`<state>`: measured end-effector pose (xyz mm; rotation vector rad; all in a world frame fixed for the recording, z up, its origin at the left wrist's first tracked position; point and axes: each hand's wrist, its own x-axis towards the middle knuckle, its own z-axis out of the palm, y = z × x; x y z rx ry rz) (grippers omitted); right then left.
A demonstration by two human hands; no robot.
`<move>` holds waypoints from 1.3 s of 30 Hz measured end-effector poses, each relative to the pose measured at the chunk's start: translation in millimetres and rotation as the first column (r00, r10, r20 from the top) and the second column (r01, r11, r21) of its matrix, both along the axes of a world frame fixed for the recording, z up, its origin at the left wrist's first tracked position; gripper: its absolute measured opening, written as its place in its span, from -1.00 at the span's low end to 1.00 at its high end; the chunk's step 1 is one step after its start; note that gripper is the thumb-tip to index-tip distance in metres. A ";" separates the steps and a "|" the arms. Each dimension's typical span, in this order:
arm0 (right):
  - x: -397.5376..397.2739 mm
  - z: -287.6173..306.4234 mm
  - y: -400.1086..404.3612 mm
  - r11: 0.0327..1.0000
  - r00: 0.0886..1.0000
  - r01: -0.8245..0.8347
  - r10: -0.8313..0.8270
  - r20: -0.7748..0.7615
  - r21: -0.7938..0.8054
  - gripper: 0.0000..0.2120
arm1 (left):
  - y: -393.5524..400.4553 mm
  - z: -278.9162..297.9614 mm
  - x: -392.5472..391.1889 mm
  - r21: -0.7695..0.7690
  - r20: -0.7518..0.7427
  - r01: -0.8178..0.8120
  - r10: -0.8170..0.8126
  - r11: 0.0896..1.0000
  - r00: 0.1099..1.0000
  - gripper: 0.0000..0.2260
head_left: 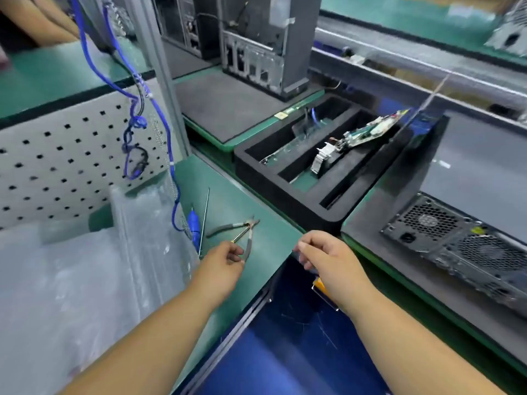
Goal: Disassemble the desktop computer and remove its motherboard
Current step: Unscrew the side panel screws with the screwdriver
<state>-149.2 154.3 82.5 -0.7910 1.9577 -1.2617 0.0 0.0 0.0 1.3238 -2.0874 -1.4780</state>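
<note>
Nearest, the left hand [225, 256] pinches a thin screwdriver [241, 238] lying by the pliers [242, 228] on the green counter [256, 252]. The right hand [322, 252] hangs loosely curled, holding nothing I can make out. Right of the pliers lies the desktop computer [456, 243], seemingly still closed. Beyond, a circuit board [368, 131] rests in a foam tray [285, 183], so most work likely remains.

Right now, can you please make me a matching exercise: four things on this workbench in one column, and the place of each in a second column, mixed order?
Things:
1. pliers
2. circuit board
3. desktop computer
4. blue cable

Places:
A. hanging in front of the pegboard
B. lying on its side on the grey mat, at right
C. on the green mat, by the left hand
D. leaning in the black foam tray

Pairs: 1-C, 2-D, 3-B, 4-A
</note>
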 end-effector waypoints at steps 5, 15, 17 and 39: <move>-13.7 -14.1 -15.0 0.999 0.999 0.044 -0.044 0.015 0.008 -0.80 | -21.4 -17.6 -21.4 -0.320 0.365 0.192 -0.067 0.928 0.928 -0.67; -35.3 -29.6 -28.3 0.998 0.998 0.064 -0.065 0.012 0.021 -0.82 | -56.4 -40.4 -67.7 -0.281 0.843 0.453 -0.008 0.846 0.538 -0.60; -38.7 -30.0 -28.4 0.998 0.998 0.060 -0.060 0.003 0.018 -0.81 | -59.1 -45.5 -68.7 -0.274 0.870 0.469 0.009 0.840 0.493 -0.62; -39.2 21.8 38.2 0.962 0.965 0.254 -0.245 0.095 -0.095 -0.87 | 8.8 72.6 -89.4 0.038 -0.060 0.377 -0.375 0.925 0.925 -0.89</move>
